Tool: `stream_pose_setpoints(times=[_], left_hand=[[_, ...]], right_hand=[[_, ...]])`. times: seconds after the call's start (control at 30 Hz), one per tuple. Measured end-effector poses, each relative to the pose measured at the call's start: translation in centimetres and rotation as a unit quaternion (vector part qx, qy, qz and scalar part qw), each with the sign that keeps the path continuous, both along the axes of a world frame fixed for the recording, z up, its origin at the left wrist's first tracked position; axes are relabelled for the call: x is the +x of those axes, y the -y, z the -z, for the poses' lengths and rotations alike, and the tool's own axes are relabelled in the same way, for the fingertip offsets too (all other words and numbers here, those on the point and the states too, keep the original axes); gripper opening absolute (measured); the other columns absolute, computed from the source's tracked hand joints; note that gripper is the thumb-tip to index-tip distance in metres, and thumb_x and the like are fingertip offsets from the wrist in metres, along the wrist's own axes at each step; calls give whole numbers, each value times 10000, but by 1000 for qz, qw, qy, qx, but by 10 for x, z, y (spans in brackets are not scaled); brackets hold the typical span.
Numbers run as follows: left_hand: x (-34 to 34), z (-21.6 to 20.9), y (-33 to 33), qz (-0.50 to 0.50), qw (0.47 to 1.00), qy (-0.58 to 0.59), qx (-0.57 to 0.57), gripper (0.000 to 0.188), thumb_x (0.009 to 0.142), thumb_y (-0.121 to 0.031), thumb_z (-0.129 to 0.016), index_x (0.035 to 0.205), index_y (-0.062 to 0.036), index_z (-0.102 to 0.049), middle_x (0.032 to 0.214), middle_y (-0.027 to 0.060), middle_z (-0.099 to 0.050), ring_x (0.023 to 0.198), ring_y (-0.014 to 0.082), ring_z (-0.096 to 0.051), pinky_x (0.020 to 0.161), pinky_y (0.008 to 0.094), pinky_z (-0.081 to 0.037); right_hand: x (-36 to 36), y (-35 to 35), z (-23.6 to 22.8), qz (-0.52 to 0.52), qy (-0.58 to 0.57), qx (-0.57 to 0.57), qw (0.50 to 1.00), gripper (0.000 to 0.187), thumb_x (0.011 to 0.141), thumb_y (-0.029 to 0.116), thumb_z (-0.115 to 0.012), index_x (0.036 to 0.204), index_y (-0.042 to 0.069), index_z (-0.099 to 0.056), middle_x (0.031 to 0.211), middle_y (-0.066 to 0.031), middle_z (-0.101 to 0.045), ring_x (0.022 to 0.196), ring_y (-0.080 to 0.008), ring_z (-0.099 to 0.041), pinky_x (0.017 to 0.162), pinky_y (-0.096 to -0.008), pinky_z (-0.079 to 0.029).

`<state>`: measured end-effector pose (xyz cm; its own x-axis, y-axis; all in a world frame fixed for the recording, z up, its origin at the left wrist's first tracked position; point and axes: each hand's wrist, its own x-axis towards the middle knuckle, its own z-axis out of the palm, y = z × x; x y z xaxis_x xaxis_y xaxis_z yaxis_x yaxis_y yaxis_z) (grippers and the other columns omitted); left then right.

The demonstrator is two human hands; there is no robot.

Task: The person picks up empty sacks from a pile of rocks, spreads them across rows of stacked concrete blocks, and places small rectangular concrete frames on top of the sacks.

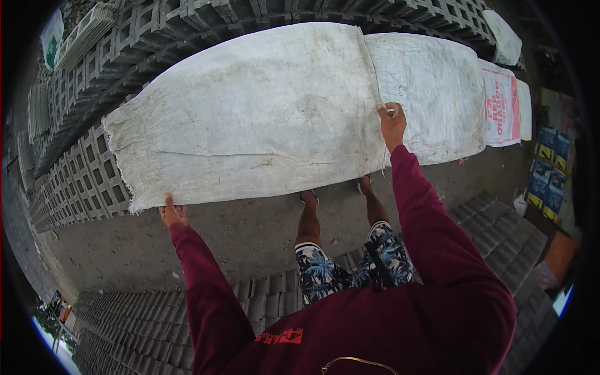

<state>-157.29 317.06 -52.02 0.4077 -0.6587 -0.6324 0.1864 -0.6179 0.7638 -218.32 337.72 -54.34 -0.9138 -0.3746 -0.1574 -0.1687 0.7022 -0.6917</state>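
A large white woven sack (262, 112) lies flat over a row of grey hollow blocks, its frayed open end to the left. Along its near edge, close to the frayed corner, my left hand (173, 212) pinches the cloth between thumb and fingers. My right hand (392, 124) is closed on the sack's right edge, where it overlaps a second white sack (428, 94). Beyond that, a white sack with red print (500, 105) continues the covering to the right. What lies under the sacks is mostly hidden.
Uncovered hollow blocks (87, 178) show at the left. More stacked blocks (140, 40) run along the far side. A grey dirt strip (237, 231) lies at my feet, with rows of grey blocks (137, 325) behind me. Blue and yellow packages (547, 172) stand at the far right.
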Motion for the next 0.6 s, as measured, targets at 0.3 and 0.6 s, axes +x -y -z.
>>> stream_pose_setpoints(times=[0.3,0.6], left_hand=[[-1,7,-1,37,998,-36,20,422,802,-175,-705,1116,-89,-437,1164,107,-518,1096,288,-519,949,463,-388],[-16,-3,-7,38,998,-3,45,303,823,-169,-692,979,-66,-453,1078,111,-559,1002,257,-575,865,407,-465]], right_hand=[[-14,-15,9,-1,-23,10,1000,263,760,221,-704,873,4,-607,736,-77,-602,651,-174,-546,639,-306,-447],[-18,-18,4,13,-30,79,996,296,746,277,-710,889,33,-625,691,-85,-602,633,-198,-566,626,-323,-449]])
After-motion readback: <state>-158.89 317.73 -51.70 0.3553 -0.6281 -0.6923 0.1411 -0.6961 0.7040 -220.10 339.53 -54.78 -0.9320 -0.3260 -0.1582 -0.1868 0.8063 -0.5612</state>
